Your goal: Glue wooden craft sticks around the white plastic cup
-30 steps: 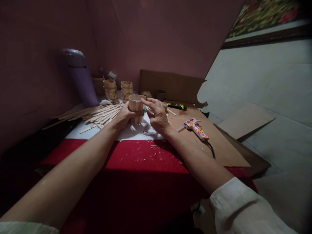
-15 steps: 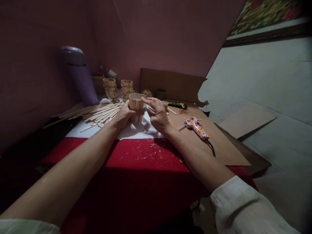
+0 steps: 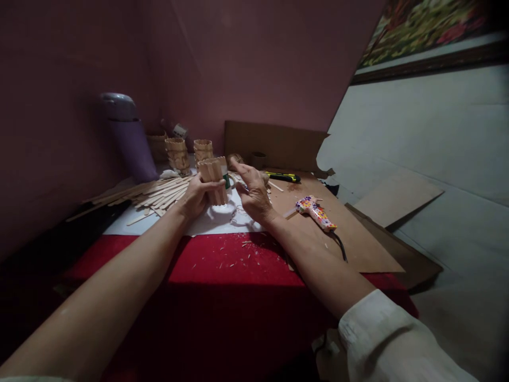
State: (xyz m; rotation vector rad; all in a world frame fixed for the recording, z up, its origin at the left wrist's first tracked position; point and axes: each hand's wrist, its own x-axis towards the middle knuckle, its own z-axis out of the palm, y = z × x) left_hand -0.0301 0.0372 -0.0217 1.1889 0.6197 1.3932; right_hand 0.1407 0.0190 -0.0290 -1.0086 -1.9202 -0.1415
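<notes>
My left hand [image 3: 194, 197] is wrapped around the side of a cup covered with craft sticks [image 3: 213, 183], its thumb lying across the front. The cup is slightly tilted, and a green and white patch of its inner wall shows on the right where no sticks cover it. Just right of the cup, apart from it, my right hand [image 3: 255, 193] has its fingers stretched out with nothing visible in them. Behind the left hand, wooden craft sticks [image 3: 163, 192] lie fanned out on white paper [image 3: 199, 227].
Two stick-covered cups [image 3: 177, 155] stand behind, near a purple flask [image 3: 133, 148]. On the cardboard [image 3: 358, 249] at right lie a flower-patterned glue gun [image 3: 317, 212] with a cord and a yellow-black utility knife [image 3: 283, 177]. Wood scraps litter the red cloth [image 3: 234, 265].
The right hand has come away from the cup. My left hand has tilted and turned the cup, so more of the green and white patch shows. The view has shifted slightly.
</notes>
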